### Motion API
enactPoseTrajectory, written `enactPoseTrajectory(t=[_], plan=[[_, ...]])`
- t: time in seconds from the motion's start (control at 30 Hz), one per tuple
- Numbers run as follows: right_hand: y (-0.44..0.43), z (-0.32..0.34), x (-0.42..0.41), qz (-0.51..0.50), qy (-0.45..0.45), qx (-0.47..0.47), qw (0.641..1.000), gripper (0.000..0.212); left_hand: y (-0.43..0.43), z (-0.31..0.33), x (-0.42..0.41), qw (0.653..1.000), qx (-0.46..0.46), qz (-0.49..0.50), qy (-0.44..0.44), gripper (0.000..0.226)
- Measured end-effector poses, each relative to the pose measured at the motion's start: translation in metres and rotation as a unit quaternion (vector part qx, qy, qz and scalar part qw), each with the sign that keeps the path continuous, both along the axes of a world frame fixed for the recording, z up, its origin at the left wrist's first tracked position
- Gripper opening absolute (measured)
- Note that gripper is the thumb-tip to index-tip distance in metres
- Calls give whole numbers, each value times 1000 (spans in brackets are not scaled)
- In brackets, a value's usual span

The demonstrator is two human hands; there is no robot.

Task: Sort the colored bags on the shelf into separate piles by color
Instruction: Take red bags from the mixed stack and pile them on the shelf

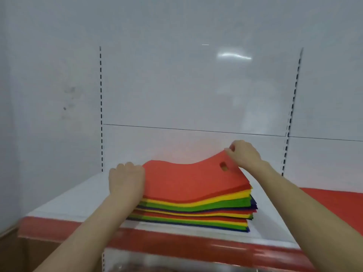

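the stack of coloured bags (pixel 194 211) lies flat on the white shelf (pixel 74 201), in the lower centre of the frame, just behind the red strip (pixel 176 242) along the shelf's front edge. layers visible at the stack's near edge: red, yellow, green, dark blue, repeating downward.

the red bag (pixel 188 181) is the top layer. its far right corner is raised off the stack, so the sheet bows upward toward the right; its handle slot (pixel 224 166) sits near that raised corner.

left hand (pixel 126 179): placed at the left edge of the stack, fingers curled over the edge of the red bag and gripping it; fingertips are hidden.

right hand (pixel 245 152): right of centre, thumb and fingers pinching the raised far corner of the red bag.

behind the stack stands a white back panel (pixel 196 85) with two slotted uprights (pixel 101 107), one left and one right. a red sheet (pixel 334 197) lies at the right edge of the frame, apart from the stack.
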State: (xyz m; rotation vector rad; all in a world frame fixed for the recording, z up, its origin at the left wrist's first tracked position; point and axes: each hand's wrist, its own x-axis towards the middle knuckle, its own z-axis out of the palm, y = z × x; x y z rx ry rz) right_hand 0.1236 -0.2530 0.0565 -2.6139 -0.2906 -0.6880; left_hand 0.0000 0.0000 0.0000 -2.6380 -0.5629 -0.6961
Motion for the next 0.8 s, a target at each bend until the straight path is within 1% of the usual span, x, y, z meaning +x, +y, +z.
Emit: enactPoseTrajectory(t=[0.03, 0.1, 0.13, 0.2, 0.27, 0.33, 0.47, 0.57, 0.6, 0.7, 0.77, 0.8], plan=[[0, -1, 5, -14, 12, -10, 1000, 32, 2, -1, 3, 1000, -17, 5, 4, 24], [-2, -4, 14, -45, 32, -31, 998, 40, 3, -4, 9, 999, -40, 18, 14, 34], [-1, -6, 16, -59, 59, -44, 996, 43, 3, -5, 12, 999, -44, 18, 18, 39], [0, -10, 21, -70, 88, -66, 991, 44, 3, -7, 16, 998, -49, 16, 31, 42], [-2, -14, 23, -82, 93, -91, 988, 42, 3, -7, 16, 999, -45, 19, 20, 42], [-3, -17, 23, -93, 79, -104, 987, 39, 5, -6, 19, 998, -46, 19, 31, 43], [3, -17, 19, -107, 14, -152, 982, 26, 8, -5, 20, 997, -61, 11, 50, 45], [6, -15, 17, -113, -1, -179, 977, 30, 11, -4, 18, 996, -81, 3, 47, 44], [6, -14, 15, -110, -7, -180, 977, 28, 11, -4, 16, 996, -80, 0, 43, 43], [8, -13, 12, -96, -19, -174, 980, 19, 8, -8, 14, 999, -33, -1, 30, 40], [8, -12, 11, -84, -25, -162, 983, 18, 7, -11, 12, 1000, -9, -11, 11, 38], [7, -12, 11, -79, -26, -150, 985, 20, 7, -12, 12, 1000, -14, -20, -1, 37]])
